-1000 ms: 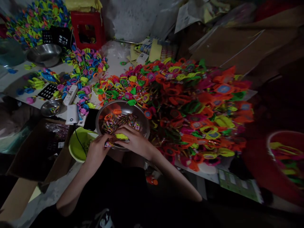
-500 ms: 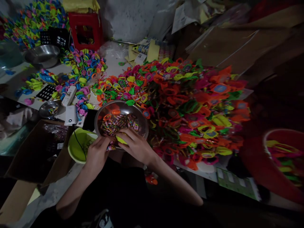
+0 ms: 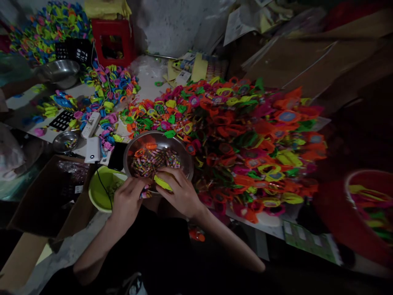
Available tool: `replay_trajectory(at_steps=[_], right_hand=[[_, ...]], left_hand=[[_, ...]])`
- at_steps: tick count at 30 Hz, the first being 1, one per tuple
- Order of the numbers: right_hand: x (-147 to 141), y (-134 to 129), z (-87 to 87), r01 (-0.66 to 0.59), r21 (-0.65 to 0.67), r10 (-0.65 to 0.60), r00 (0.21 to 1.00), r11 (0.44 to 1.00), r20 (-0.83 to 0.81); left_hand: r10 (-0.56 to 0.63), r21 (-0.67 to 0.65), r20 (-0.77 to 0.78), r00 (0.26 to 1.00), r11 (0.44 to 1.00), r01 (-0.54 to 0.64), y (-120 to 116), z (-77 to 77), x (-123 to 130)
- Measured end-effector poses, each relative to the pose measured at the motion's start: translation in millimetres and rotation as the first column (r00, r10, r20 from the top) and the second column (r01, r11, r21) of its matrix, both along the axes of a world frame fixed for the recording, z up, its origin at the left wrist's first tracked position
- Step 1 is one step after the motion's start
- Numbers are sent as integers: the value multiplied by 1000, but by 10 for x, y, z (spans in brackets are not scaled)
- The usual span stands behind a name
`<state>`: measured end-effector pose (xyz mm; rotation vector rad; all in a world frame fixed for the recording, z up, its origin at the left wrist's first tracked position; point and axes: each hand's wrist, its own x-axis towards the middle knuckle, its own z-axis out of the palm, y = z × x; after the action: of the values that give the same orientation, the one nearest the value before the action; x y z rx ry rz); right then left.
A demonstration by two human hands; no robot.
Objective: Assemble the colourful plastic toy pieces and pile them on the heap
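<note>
Both hands are over the front rim of a steel bowl [image 3: 127, 157], which holds many small wrapped candies [image 3: 147, 162] and a few orange plastic pieces [image 3: 151, 146]. My right hand [image 3: 181, 194] has its fingers wrapped round a yellow plastic piece [image 3: 163, 182]. Just left of it, my left hand [image 3: 127, 198] is closed on small wrapped candies [image 3: 145, 192] that show at its fingertips. The two hands are close together. A large heap of colourful plastic watches [image 3: 245, 143] rises against the bowl's right side.
A green bowl [image 3: 100, 196], a black phone [image 3: 117, 155] and a white power bank [image 3: 92, 150] lie left of the steel bowl. Beyond stand a small steel dish [image 3: 65, 141] and a red stool [image 3: 113, 41]. Another person's arm [image 3: 18, 88] reaches in at the far left; a red tub [image 3: 334, 217] stands right.
My right hand has shifted slightly right, and more of the yellow piece shows. At the far left, another person's arm has come into view by the far steel bowl. The view has shifted slightly.
</note>
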<state>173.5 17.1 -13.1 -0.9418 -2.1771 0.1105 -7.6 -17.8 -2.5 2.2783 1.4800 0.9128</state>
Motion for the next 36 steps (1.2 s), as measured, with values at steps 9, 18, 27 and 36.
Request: replay_trajectory(at_steps=[9, 18, 27, 36], right_hand=[[1, 31, 27, -52, -9, 52, 993, 999, 103], [25, 30, 79, -126, 107, 101, 972, 986, 214], [59, 94, -8, -218, -11, 213, 940, 976, 267], [966, 769, 286, -94, -825, 207, 978, 557, 29]], left_hand=[[0, 17, -24, 1000, 1000, 0, 1, 3, -7], [-13, -71, -41, 999, 997, 10, -31, 18, -4], [-29, -97, -22, 999, 995, 27, -3, -183, -27], [136, -427, 175, 975, 903, -49, 103, -524, -180]])
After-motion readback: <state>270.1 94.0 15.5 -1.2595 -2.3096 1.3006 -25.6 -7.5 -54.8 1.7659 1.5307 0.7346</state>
